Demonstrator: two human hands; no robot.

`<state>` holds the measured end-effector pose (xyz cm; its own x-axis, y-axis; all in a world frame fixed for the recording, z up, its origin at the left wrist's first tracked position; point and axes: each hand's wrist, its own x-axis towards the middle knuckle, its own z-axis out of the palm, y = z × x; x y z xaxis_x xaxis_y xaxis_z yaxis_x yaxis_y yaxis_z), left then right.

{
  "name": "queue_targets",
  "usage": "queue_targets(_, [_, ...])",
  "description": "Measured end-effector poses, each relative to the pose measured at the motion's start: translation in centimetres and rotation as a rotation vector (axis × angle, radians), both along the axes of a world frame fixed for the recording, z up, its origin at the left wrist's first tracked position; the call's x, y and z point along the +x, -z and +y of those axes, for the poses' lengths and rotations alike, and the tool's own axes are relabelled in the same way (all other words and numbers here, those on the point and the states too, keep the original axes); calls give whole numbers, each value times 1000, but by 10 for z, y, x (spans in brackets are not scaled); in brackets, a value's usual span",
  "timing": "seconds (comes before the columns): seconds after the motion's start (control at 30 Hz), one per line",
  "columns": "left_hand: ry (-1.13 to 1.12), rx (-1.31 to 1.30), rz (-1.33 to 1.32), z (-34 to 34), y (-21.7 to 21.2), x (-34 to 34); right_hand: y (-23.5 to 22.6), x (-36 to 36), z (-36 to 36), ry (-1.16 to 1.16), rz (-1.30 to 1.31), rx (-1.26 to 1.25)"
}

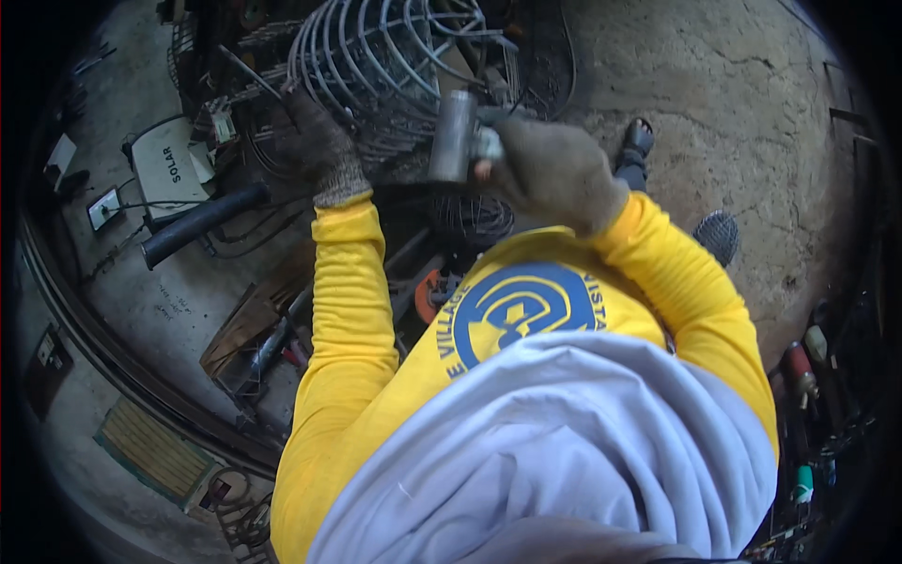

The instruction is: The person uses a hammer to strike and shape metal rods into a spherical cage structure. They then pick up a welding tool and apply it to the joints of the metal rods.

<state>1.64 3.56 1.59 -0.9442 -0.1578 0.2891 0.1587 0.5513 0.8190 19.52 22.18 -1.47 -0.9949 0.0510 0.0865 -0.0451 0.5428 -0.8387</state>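
My right hand (pixel 559 174), in a grey-brown knit glove, is closed round a hammer with a thick cylindrical metal head (pixel 454 139). The glove hides most of its handle. To the left, my left hand (pixel 318 150) wears a darker, dirty glove, its fingers curled and partly lost in shadow. A thin metal rod (pixel 248 69) slants up and left out of that hand. Just beyond both hands stands a rounded cage of curved grey metal bars (pixel 376 61). The hammer head is in front of its lower right side, and I cannot tell whether they touch.
At the left, a pale box (pixel 169 167) with cables and a thick black tube (pixel 205 226) sit near scrap metal. An orange-and-dark round tool (pixel 428 297) lies by my body. More tools (pixel 801 371) line the right edge beside the cracked concrete floor (pixel 723 103).
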Motion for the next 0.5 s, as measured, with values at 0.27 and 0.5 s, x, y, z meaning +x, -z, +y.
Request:
queue_targets(0.27, [24,-121,63,-4,6,-13,19,-22,16,158,-61,76])
queue_targets(0.5, [70,132,56,-18,24,-27,-26,6,-1,-76,219,-11])
